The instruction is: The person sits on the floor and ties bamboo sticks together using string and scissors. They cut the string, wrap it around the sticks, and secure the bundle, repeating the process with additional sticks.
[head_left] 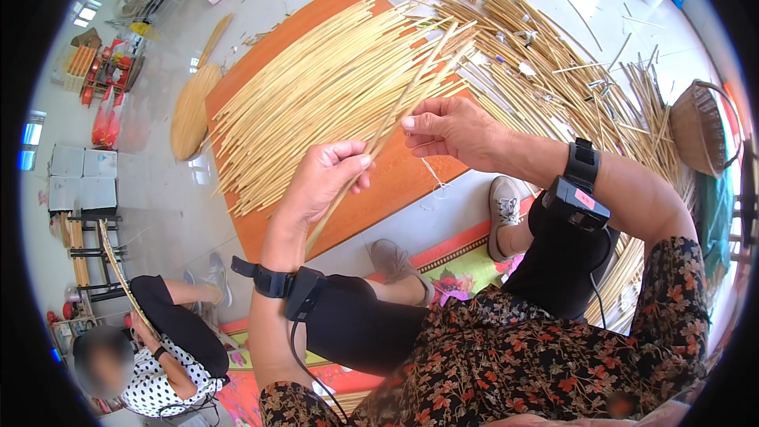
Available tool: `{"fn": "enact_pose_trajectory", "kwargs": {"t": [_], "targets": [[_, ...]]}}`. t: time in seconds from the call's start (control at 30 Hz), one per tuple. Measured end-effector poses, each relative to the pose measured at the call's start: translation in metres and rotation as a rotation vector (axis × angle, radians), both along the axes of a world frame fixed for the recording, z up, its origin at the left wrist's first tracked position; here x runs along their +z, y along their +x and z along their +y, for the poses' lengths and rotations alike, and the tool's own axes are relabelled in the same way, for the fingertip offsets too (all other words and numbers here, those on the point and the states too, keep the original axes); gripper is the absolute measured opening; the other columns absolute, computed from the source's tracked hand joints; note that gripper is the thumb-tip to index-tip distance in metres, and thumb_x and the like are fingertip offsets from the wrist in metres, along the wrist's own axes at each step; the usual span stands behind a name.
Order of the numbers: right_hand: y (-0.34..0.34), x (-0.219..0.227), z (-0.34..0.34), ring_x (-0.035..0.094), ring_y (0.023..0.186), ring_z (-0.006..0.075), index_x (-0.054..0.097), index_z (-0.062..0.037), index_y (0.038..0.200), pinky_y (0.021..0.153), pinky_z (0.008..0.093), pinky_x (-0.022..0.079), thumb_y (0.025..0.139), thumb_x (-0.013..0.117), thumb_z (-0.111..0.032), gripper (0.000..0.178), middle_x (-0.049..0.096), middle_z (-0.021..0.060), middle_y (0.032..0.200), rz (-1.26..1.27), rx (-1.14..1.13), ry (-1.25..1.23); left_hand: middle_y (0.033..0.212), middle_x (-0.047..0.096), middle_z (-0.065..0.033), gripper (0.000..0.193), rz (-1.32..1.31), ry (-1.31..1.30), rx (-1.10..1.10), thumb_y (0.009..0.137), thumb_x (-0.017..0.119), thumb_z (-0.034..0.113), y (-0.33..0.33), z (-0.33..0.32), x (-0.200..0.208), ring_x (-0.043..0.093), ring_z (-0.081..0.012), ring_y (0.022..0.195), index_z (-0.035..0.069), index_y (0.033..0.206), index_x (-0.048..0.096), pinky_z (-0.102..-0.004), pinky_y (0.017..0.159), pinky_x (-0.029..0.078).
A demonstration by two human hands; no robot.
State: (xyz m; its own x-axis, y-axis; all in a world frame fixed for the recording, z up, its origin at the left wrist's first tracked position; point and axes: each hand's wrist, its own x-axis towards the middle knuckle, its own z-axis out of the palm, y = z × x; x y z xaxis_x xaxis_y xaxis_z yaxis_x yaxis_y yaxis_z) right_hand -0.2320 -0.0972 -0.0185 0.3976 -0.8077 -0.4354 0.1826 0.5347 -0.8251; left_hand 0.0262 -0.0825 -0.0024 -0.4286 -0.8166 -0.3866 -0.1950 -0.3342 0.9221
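Two or so long pale stalks [405, 101] slant up and away over the board. My left hand [322, 178] is closed around their lower part, thumb on top, and their near ends run down past the wrist. Beside them, my right hand [458, 130] has its fingers curled and thumb against the forefinger; what it pinches, if anything, is too small to make out. A thin white thread [436, 174] hangs below that hand. Beneath both hands, a layer of similar straw-coloured stalks [316, 87] lies roughly side by side on an orange-brown board [403, 178].
A loose heap of stalks [545, 63] spreads over the floor at right, near a woven basket [700, 126]. An oval woven piece [195, 111] lies left of the board. Another person [170, 372] sits at lower left holding a curved strip [118, 269]. A patterned mat [458, 257] lies underfoot.
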Motion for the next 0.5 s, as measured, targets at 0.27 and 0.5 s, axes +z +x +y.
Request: {"fn": "enact_pose_trajectory", "kwargs": {"t": [0.27,0.5], "targets": [[0.01,-0.001,-0.002,0.069,0.086,0.0146,0.068,-0.0008,0.098,0.082,0.0284,0.061,0.095,0.075,-0.024,0.025,0.069,0.0082,0.092,0.019,-0.012,-0.024,0.079,0.069,-0.0048,0.026,-0.048,0.05,-0.017,0.102,0.06,0.022,-0.001,0.006,0.0,0.062,-0.0087,0.062,-0.002,0.105,0.069,-0.0241,0.06,0.051],[0.026,0.002,-0.003,0.07,0.093,0.0137,0.07,0.0004,0.118,0.086,0.0275,0.062,0.097,0.072,-0.019,0.029,0.072,0.008,0.104,-0.009,0.064,-0.002,0.081,0.071,-0.007,0.031,-0.069,0.106,0.017,0.104,0.057,0.022,0.004,0.008,0.008,0.063,-0.0111,0.06,-0.004,0.115,0.069,-0.023,0.057,0.051]]}}
